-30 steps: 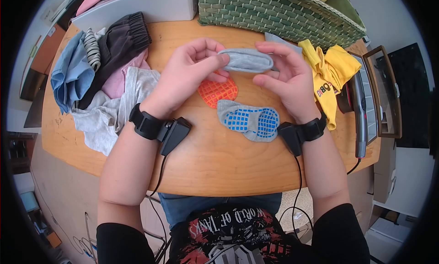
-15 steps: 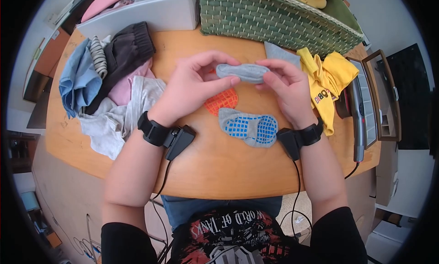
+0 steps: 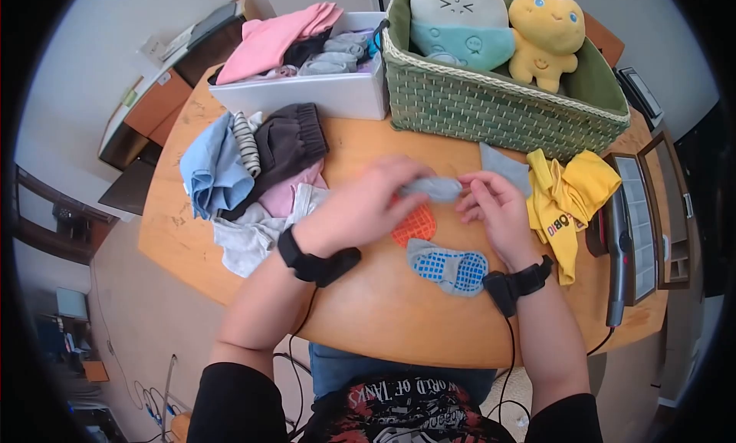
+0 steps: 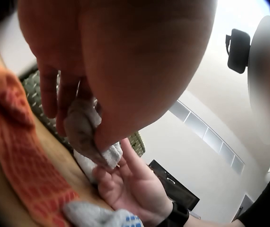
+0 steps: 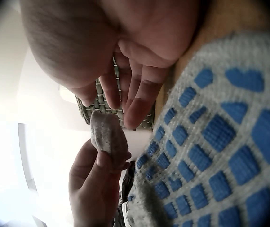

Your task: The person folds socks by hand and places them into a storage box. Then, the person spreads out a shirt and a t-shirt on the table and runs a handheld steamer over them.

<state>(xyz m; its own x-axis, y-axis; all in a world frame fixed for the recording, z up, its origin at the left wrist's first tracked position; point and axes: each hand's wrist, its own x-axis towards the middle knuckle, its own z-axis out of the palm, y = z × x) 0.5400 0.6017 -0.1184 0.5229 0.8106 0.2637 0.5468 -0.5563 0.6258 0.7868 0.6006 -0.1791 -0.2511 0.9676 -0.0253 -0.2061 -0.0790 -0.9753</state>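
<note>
Left hand: my left hand [image 3: 364, 205] is closed around one end of the grey bundle [image 3: 432, 188], thumb on one side and fingers on the other, and that's the grip right there.
Right hand: my right hand [image 3: 498, 217] is part open, fingers loosely bent, just beside the bundle's other end; whether a fingertip touches it, I can't tell.
Grey bundle: up between my two hands, above the table [image 3: 368, 320], rolled into a short, soft shape.
Orange sock: the orange sock [image 3: 415, 227] lies on the wood by my left hand, red grid showing.
Blue-grid sock: here's the blue-grid sock [image 3: 448, 267], grey and flat, nearer my body than the orange one.
Right side: grey cloth [image 3: 506, 169] by the basket, yellow garment [image 3: 563, 205] next to it.
Left side: a clothes pile [image 3: 257, 174], blue, striped, dark, pink and pale grey.
Far edge: white box [image 3: 307, 94] with fabric in it, green basket [image 3: 498, 105] with two plush toys.
</note>
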